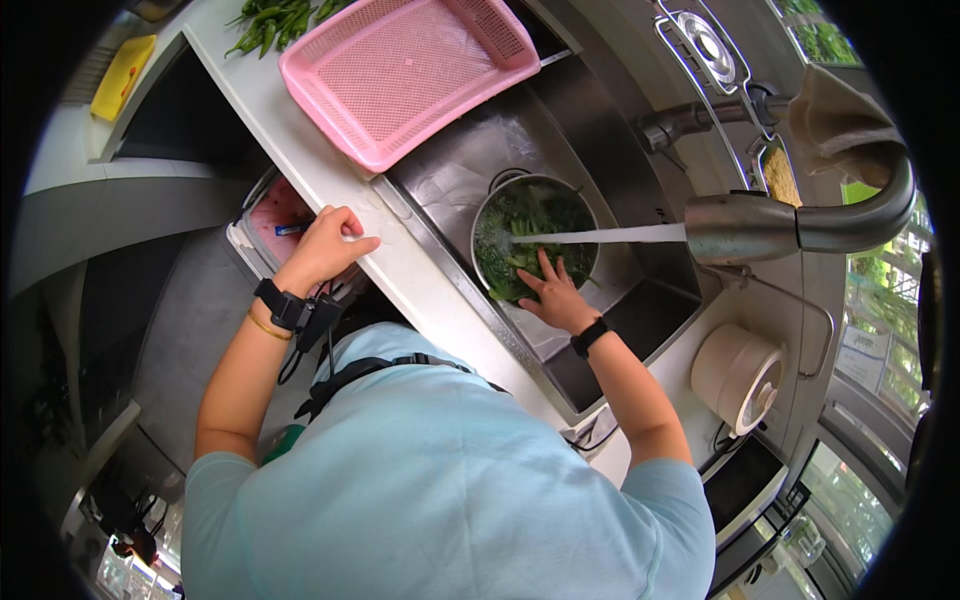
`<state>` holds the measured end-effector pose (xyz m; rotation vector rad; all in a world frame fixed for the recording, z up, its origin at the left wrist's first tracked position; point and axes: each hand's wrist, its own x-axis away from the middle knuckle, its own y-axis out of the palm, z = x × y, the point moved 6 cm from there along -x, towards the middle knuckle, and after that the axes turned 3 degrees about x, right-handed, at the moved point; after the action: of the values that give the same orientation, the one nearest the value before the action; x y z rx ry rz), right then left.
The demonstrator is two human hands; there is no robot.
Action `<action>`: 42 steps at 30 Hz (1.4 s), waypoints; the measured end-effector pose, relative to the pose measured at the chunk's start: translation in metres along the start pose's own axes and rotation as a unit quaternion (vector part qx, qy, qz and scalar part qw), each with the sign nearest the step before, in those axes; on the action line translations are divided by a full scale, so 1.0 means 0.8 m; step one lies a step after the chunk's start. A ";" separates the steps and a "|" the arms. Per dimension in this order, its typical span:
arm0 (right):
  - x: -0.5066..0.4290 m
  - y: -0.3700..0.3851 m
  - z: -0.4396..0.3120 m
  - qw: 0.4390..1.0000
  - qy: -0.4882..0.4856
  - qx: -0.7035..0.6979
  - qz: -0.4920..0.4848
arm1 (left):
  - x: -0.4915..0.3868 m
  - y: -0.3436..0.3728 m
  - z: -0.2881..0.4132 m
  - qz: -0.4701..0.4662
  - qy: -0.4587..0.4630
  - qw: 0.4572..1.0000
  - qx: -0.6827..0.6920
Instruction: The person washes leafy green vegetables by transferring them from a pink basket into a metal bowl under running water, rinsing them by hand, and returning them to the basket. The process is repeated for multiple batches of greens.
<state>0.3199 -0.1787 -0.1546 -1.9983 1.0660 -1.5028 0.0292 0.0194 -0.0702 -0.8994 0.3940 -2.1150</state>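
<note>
Water runs from a metal faucet (742, 227) into a round pot (473, 247) that stands in the stainless steel sink (450, 157). Leafy greens (525, 217) lie in the water in the pot. My right hand (559, 298) rests on the greens at the pot's near edge, fingers spread, the fingertips at the water. My left hand (330, 244) is at the edge of the white countertop (397, 262), its fingers bent and apart, with nothing seen in it. A pink plastic basket (409, 75) sits across the counter and the sink's far left part.
Green chili peppers (274, 22) lie on the counter beyond the basket. Below my left hand stands an open bin (259, 217) with a pinkish inside. A cream-coloured small cooker (739, 375) stands right of the sink. A cloth (840, 127) hangs over the faucet, near a wire rack (705, 97).
</note>
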 end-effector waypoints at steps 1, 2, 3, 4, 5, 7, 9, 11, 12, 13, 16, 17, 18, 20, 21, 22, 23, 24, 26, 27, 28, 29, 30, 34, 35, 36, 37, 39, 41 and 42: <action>-0.014 0.010 0.006 1.000 0.002 0.003 -0.008 | 0.000 0.000 0.000 0.002 0.001 1.000 0.003; -0.030 0.019 0.013 1.000 0.011 0.006 -0.019 | 0.000 0.000 -0.001 0.001 -0.002 1.000 0.000; -0.046 0.026 0.024 0.999 0.028 0.012 -0.041 | 0.000 0.000 -0.001 0.000 -0.004 1.000 -0.003; -0.065 0.027 0.032 0.999 0.022 -0.018 -0.044 | -0.001 0.001 -0.002 0.000 -0.005 1.000 -0.006; -0.081 0.026 0.040 0.997 0.025 -0.045 -0.057 | 0.000 0.001 -0.002 0.001 -0.005 1.000 -0.009; -0.093 0.022 0.047 0.993 0.034 -0.097 -0.062 | 0.000 0.000 0.000 0.008 0.009 1.000 -0.016; -0.091 0.007 0.050 0.986 0.053 -0.147 -0.050 | 0.000 0.000 0.000 0.003 0.007 1.000 -0.015; -0.079 -0.026 0.037 0.987 0.011 -0.154 0.035 | 0.000 0.000 0.002 0.005 0.013 1.000 -0.008; -0.070 -0.044 0.036 0.987 0.024 -0.145 0.064 | -0.001 0.000 0.001 0.003 0.012 1.000 -0.017; -0.061 -0.060 0.034 0.986 0.042 -0.137 0.086 | -0.002 0.000 0.000 -0.002 0.007 1.000 -0.016; -0.031 -0.132 0.044 0.953 0.032 -0.190 0.234 | -0.004 0.001 -0.002 -0.014 0.000 1.000 -0.014; -0.020 -0.150 0.052 0.925 0.035 -0.257 0.278 | -0.005 0.001 -0.003 -0.015 0.004 1.000 -0.015; -0.011 -0.166 0.067 0.898 0.071 -0.291 0.322 | -0.005 0.001 -0.002 -0.014 0.012 1.000 -0.020; 0.000 -0.207 0.086 0.838 0.021 -0.317 0.444 | -0.006 0.001 -0.004 -0.017 0.008 1.000 -0.020; 0.005 -0.224 0.095 0.811 -0.001 -0.302 0.501 | -0.006 0.001 -0.004 -0.015 0.014 1.000 -0.024; 0.005 -0.226 0.118 0.745 -0.005 -0.470 0.474 | -0.006 0.002 -0.005 -0.019 0.011 1.000 -0.022; 0.003 -0.225 0.139 0.656 0.014 -0.621 0.429 | -0.007 0.002 -0.005 -0.020 0.013 0.999 -0.022; 0.003 -0.229 0.150 0.612 0.012 -0.685 0.395 | -0.007 0.001 -0.004 -0.017 0.019 0.999 -0.024; 0.006 -0.243 0.162 0.575 -0.002 -0.737 0.356 | -0.006 0.001 -0.003 -0.009 0.021 0.999 -0.023; 0.010 -0.247 0.168 0.601 0.020 -0.706 0.374 | -0.005 0.001 -0.003 -0.004 0.024 0.999 -0.024; 0.012 -0.254 0.166 0.600 -0.024 -0.714 0.360 | -0.005 0.001 -0.003 -0.004 0.019 0.999 -0.027; 0.015 -0.259 0.168 0.611 -0.030 -0.699 0.371 | -0.006 0.001 -0.004 -0.006 0.014 0.999 -0.029; 0.016 -0.263 0.169 0.628 -0.048 -0.676 0.383 | -0.006 0.001 -0.005 -0.007 0.010 0.999 -0.032; 0.008 -0.246 0.180 0.567 -0.048 -0.708 0.418 | -0.008 0.002 -0.005 -0.017 0.014 0.999 -0.029; 0.001 -0.235 0.183 0.562 -0.011 -0.727 0.395 | -0.008 0.002 -0.005 -0.014 0.017 0.999 -0.029; -0.008 -0.216 0.171 0.574 -0.020 -0.739 0.353 | -0.007 0.002 -0.004 -0.009 0.021 0.999 -0.034; -0.009 -0.205 0.166 0.675 0.022 -0.642 0.363 | -0.007 0.002 -0.005 -0.009 0.018 0.999 -0.029; -0.016 -0.172 0.132 0.890 0.079 -0.332 0.301 | -0.007 0.002 -0.005 -0.007 0.017 0.999 -0.029; -0.028 -0.104 0.108 0.918 0.179 -0.329 0.132 | -0.008 0.002 -0.004 -0.010 0.016 0.999 -0.029; -0.033 -0.076 0.102 0.903 0.232 -0.355 0.074 | -0.007 0.001 -0.004 -0.009 0.021 0.999 -0.033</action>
<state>0.4132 -0.1297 -0.1540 -1.9319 2.1721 -1.7065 0.0304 0.0232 -0.0756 -0.9000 0.4824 -2.1509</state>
